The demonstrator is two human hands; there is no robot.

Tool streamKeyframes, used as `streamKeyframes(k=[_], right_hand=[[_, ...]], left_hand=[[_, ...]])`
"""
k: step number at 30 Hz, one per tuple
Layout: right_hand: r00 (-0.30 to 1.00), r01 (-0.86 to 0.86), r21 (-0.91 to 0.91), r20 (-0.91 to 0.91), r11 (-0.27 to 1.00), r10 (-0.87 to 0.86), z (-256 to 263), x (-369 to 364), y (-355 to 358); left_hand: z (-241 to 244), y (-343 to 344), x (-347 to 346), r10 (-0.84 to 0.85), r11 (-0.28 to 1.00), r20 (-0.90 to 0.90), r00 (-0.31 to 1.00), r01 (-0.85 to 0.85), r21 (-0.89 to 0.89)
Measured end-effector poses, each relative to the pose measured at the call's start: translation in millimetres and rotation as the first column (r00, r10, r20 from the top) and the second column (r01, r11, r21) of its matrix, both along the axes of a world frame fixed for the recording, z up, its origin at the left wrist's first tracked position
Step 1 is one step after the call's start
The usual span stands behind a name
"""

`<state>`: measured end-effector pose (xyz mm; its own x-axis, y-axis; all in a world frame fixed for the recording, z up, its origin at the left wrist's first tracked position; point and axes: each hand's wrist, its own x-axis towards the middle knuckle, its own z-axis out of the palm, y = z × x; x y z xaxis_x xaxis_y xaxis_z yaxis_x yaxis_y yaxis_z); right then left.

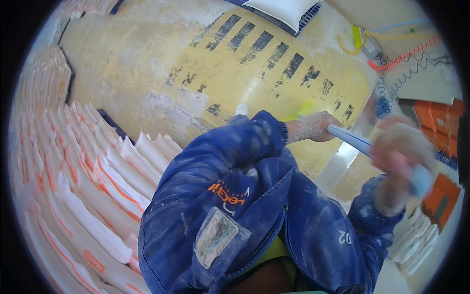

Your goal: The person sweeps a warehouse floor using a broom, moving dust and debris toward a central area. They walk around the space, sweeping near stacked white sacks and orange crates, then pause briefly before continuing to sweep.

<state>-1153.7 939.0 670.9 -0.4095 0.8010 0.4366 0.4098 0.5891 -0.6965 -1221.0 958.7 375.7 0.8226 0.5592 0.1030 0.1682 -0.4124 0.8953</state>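
Both of my hands grip a pale blue-white, lengthwise-ribbed long handle (350, 139), perhaps of a broom. My left hand (320, 126), dusted with white powder, closes around its farther part, left of my right hand. Blurred by motion, my right hand (402, 150) wraps the nearer part, close to a rounded light-blue end (420, 180). A blurred yellow-green patch (305, 109) shows just beyond my left wrist; I cannot tell whether it belongs to the handled tool. The tool's far end is not plainly visible. Both blue jacket sleeves carry powder marks.
Stacked white sacks with orange markings (110, 183) line the left side. Worn yellow floor (128, 73) bears dark stripes (260, 42). A white sack (281, 13) lies on a dark pallet (310, 16). Coiled hoses (398, 60) hang at right, near orange panels (440, 200) and folded white sacks (415, 239).
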Motion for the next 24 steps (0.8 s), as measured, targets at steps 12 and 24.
streamKeyframes(k=[12,24], right_hand=[[0.871,-0.478,-0.157,-0.215,0.864,0.443,-151.5,7.4,-26.3],[0.873,-0.422,-0.108,-0.318,0.900,0.371,-92.8,-22.5,-19.7]], left_hand=[[-79.5,-17.0,-174.3,0.324,0.946,-0.304,0.896,-0.304,0.110],[-32.2,-25.3,-193.1,0.623,0.760,-0.422,0.659,-0.637,0.127]])
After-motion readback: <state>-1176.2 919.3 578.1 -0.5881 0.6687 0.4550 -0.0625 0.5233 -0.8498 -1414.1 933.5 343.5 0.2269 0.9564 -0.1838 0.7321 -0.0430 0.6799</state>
